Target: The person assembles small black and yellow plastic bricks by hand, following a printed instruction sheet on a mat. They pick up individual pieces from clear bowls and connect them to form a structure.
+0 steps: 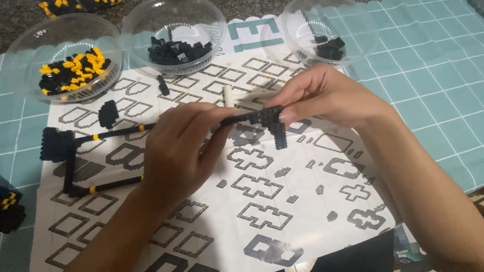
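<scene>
Both my hands hold a small black assembly of tiny building bricks above a printed instruction sheet. My left hand pinches its left end between thumb and fingers. My right hand grips its right end from above, with a short black arm of the assembly hanging down below it. A thin white stick lies on the sheet just behind the assembly.
Three clear plastic bowls stand at the back: one with black and yellow bricks, two with black bricks. A black frame with yellow joints lies at the left. A teal grid mat covers the table.
</scene>
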